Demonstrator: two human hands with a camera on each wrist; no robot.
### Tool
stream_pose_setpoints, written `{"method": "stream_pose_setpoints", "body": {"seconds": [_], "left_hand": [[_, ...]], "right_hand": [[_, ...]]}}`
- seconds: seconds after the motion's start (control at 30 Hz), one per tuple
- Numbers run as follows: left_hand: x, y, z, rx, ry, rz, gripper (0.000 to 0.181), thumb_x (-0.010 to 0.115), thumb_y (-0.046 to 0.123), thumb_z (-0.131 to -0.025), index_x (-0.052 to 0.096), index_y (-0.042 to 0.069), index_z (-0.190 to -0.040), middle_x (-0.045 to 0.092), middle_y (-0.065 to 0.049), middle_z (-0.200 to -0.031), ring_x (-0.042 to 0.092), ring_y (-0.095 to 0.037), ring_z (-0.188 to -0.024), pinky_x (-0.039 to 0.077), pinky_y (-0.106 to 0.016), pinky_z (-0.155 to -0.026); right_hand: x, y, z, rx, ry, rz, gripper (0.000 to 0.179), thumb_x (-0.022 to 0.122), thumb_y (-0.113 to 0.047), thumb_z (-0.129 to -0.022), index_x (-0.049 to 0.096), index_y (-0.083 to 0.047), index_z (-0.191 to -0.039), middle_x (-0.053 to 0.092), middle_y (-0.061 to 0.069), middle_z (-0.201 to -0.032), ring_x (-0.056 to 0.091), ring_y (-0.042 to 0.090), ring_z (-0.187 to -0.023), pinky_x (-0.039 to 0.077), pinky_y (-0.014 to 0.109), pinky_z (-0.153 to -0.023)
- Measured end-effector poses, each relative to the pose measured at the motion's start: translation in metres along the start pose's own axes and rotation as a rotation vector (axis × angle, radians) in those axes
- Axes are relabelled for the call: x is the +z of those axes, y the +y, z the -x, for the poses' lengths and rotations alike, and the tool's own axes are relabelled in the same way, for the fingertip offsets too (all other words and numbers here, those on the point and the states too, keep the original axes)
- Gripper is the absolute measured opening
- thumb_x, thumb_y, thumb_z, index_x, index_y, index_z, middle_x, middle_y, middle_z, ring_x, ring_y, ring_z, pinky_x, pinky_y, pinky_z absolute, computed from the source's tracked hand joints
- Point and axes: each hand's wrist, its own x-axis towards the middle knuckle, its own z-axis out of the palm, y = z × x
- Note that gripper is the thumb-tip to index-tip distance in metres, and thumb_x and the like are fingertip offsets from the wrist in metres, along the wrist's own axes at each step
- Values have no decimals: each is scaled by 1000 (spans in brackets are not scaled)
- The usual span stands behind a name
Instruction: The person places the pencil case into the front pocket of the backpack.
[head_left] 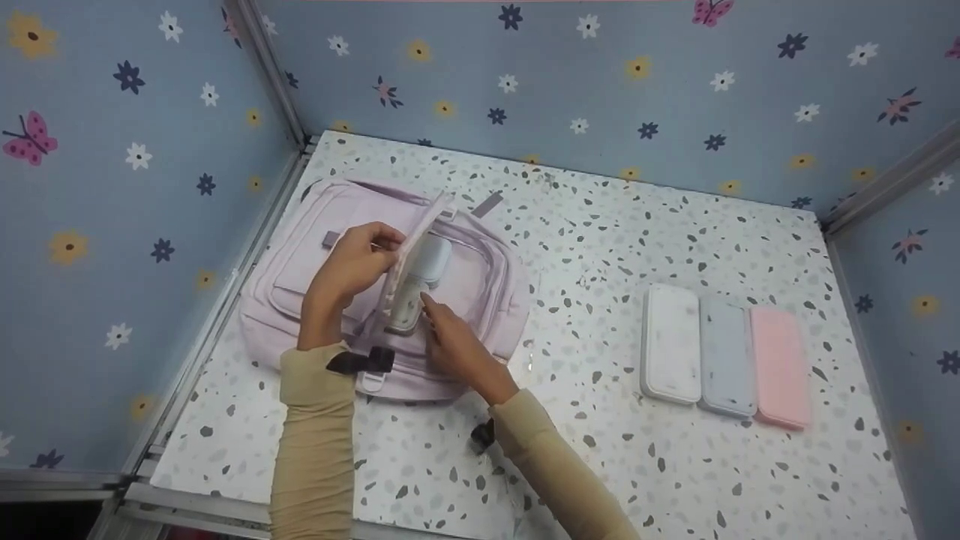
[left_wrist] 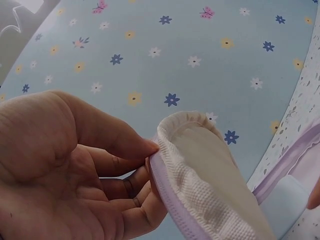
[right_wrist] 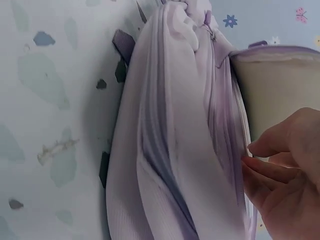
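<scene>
A lilac backpack lies on the table with its front flap raised. Thumb and fingers of my left hand pinch the flap's edge; the left wrist view shows its cream lining and ribbed trim. Under the flap is a light blue case, with a pale, round-cornered thing below it, partly covered. My right hand has its fingertips beside these two, at the pocket opening. Thumb and forefinger come close together in the right wrist view, but whether they pinch something is hidden.
To the right, a white case, a grey-blue case and a pink case lie side by side on the speckled table. Flower-patterned panels stand along the back and both sides. A grey strap tab sticks out behind the backpack.
</scene>
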Motion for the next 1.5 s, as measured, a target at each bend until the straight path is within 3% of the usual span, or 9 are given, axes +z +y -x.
{"method": "stream_pose_setpoints", "body": {"seconds": [0.2,0.43,0.63,0.93,1.2,1.5], "left_hand": [[0,-1,0,4,6,-4,30,46,-1,-90,56,-8,-117,53,-17,-106,46,-21,-91,40,-28,-77],[-2,1,2,10,10,7,30,46,-1,-89,56,-9,-117,53,-15,-104,47,-18,-90,40,-25,-75],[-3,-1,3,5,5,-1,32,46,1,-90,55,-7,-120,52,-16,-108,46,-19,-91,40,-27,-77],[-3,-5,4,35,24,5,32,44,1,-88,56,-6,-117,53,-11,-103,47,-19,-89,40,-28,-75],[-3,-4,2,4,2,1,32,45,1,-92,54,-7,-122,52,-15,-109,46,-18,-91,40,-26,-77],[-5,-4,5,-24,9,15,32,45,1,-92,54,-6,-122,52,-16,-110,47,-20,-95,40,-28,-80]], "right_hand": [[-3,0,1,21,-21,-25,57,49,3,-91,32,3,-145,56,19,-130,56,29,-118,45,33,-101],[-20,7,5,15,45,-156,53,54,1,-91,37,7,-140,53,24,-128,55,32,-114,48,35,-95],[-32,12,13,69,95,-235,53,58,-4,-90,40,5,-139,53,25,-128,56,34,-115,48,37,-96],[-44,18,26,92,168,-279,49,60,-4,-90,44,5,-136,55,27,-124,58,37,-111,49,39,-95],[-61,23,43,81,250,-245,48,61,-3,-89,47,3,-135,57,24,-122,59,31,-111,50,38,-94],[-75,29,66,124,325,-226,50,61,-8,-91,45,0,-137,59,21,-122,59,27,-112,50,37,-93]]}}
